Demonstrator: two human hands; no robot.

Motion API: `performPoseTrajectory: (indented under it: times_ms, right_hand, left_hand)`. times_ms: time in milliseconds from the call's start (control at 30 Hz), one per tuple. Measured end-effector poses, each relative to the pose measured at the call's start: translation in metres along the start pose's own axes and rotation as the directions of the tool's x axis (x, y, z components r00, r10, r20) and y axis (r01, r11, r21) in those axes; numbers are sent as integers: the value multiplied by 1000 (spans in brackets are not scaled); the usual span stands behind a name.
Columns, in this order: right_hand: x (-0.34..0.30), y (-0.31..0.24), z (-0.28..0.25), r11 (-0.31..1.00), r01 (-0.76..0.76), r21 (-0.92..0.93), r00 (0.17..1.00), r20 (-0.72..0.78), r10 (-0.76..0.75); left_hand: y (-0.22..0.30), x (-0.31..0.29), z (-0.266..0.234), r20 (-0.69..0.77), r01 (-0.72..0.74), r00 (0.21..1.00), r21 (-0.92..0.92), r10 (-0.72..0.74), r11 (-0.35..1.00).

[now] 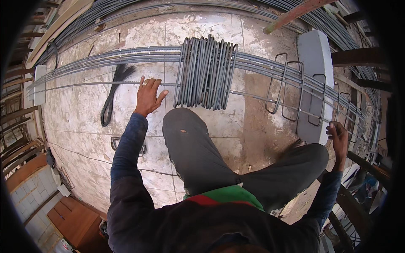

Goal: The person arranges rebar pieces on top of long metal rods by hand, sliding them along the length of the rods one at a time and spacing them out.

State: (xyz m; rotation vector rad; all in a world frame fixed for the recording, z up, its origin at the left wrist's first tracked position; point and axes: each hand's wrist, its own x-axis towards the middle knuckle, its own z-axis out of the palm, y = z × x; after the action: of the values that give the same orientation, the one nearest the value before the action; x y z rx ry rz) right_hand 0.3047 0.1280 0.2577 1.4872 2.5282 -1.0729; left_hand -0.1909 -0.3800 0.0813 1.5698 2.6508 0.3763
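Observation:
My left hand [148, 95] lies with its fingers spread over the front steel bar [97, 85], just left of a thick stack of bent wire stirrups [206, 74]. The stack hangs around several long ribbed bars [139, 55]. Over on the right, my right hand [338, 137] is closed, with its fingertips by the front bar beyond a grey block [313, 78]. Whatever is pinched there is too small to make out. Separate rectangular stirrups [292, 90] stand spaced along the bars near that block. A dark bundle of tie wire [110, 99] lies on the floor beneath the front bar.
Another pale block [40, 84] supports the bars' left ends. More long rods [114, 17] lie along the far side, where a rusty pole [295, 16] slants in. Small bent stirrups [114, 143] rest on the floor by my left forearm. Dark beams [358, 57] stand at right.

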Motion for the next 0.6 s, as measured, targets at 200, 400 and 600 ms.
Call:
performPoseTrajectory:
  times_ms: [200, 400, 600]
  right_hand:
    - [31, -103, 56, 959, 253, -126, 966, 85, -244]
    - [38, -185, 228, 588, 795, -150, 607, 221, -763]
    - [34, -160, 312, 549, 810, -206, 580, 145, -802]
  left_hand:
    - [-4, -4, -8, -4, 97, 995, -168, -99, 981]
    - [-17, -3, -21, 119, 113, 989, -172, -93, 979]
    - [-10, -13, -25, 164, 202, 971, -184, -173, 962]
